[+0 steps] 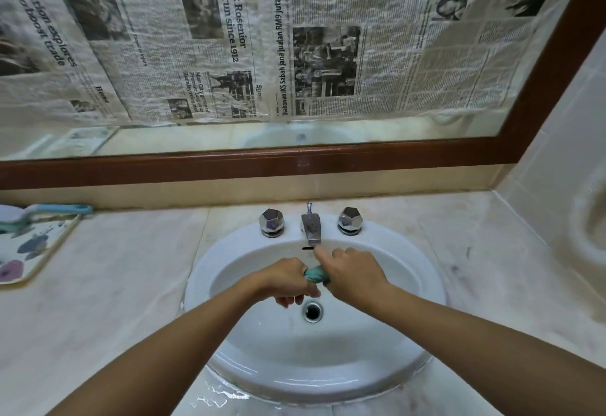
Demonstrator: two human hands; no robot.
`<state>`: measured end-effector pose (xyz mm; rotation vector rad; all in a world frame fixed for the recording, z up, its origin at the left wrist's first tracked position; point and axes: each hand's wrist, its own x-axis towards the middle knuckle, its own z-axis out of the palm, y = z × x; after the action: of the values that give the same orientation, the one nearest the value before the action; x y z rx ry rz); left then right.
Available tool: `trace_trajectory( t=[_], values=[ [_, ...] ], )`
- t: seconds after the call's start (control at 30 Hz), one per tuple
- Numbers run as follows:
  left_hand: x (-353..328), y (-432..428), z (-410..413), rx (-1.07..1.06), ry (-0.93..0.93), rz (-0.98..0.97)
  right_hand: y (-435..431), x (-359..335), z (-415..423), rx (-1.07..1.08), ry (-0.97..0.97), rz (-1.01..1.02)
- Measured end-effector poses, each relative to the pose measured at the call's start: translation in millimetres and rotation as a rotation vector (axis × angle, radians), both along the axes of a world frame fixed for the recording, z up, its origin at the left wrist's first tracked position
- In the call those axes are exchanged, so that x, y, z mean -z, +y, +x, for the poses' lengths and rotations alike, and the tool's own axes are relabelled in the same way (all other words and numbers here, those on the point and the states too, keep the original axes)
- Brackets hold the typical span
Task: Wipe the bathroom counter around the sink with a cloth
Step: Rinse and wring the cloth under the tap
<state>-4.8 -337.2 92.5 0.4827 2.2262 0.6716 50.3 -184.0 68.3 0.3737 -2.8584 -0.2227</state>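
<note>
Over one sink point(328, 379), two hands point(288, 279) point(352, 276) grip one cloth point(316, 276).

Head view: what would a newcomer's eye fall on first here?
First, the newspaper sheets that cover most of the wood-framed mirror above the counter. Then, at the centre, the left hand and right hand grip a rolled teal cloth between them over the white sink, just in front of the chrome faucet.

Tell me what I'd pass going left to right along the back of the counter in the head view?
Flowered tray → left tap handle → faucet spout → right tap handle.
</note>
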Motion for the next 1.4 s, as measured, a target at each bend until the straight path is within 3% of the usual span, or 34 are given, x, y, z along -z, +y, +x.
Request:
trace_trajectory(
  t=[0.07,0.1,0.17,0.23,0.27,0.33,0.43,0.53,0.63,0.73,0.9,1.07,1.13,1.2,1.33,1.4],
  values=[
    [-0.8,-4.2,-1.3,0.054,0.140,-0.044,-0.8,4.4,3.2,-0.023,-0.003,-0.066],
    [-1.1,-7.3,-0.6,0.090,0.349,-0.096,-2.5,-1.7,5.5,0.035,-0.043,-0.162],
    [0.2,-16.2,3.3,0.173,0.925,-0.129,-1.5,-24.3,3.8,0.230,-0.349,-0.578],
    [-2.7,-23.5,12.3,0.318,1.326,-0.057,7.7,-44.9,-2.4,0.304,-0.793,-1.123],
    [-4.4,-24.7,16.0,0.379,1.431,-0.026,13.7,-56.3,-2.8,0.284,-1.006,-1.245],
    [-7.8,-22.6,20.3,0.428,1.531,0.019,23.7,-70.7,-1.1,0.183,-1.353,-1.280],
    [-18.9,-13.6,12.4,0.443,1.516,0.116,26.8,-80.9,1.5,0.080,-1.586,-1.256],
    [-37.2,-8.7,6.4,0.482,1.344,-0.031,21.0,-86.1,5.1,0.145,-1.440,-1.195],
    [-57.1,-0.5,15.4,0.380,1.139,-0.258,8.1,-89.0,0.7,0.200,-0.863,-0.643],
    [-54.6,12.6,19.1,0.180,0.714,-0.209,-1.6,-86.2,-4.3,0.142,-0.409,-0.160],
    [-33.3,8.8,22.4,-0.125,0.102,0.168,-5.1,-72.2,-5.9,-0.024,-0.229,0.089],
    [-26.6,-2.2,18.4,-0.185,-0.253,0.295,-8.6,-57.2,-14.3,-0.043,-0.200,0.112],
    [-26.6,-4.1,16.5,-0.155,-0.259,0.257,-9.4,-56.7,-14.5,-0.048,-0.185,0.125],
    [-28.6,-5.6,13.3,-0.054,-0.109,0.116,-8.5,-51.2,-11.2,-0.054,-0.196,0.069],
    [-33.5,-14.6,7.9,0.247,0.282,-0.169,-12.0,-34.0,12.1,-0.047,-0.269,-0.346],
    [-24.4,-23.3,9.6,0.355,0.745,-0.246,-16.6,-35.8,20.9,0.044,-0.350,-0.546]
  ],
)
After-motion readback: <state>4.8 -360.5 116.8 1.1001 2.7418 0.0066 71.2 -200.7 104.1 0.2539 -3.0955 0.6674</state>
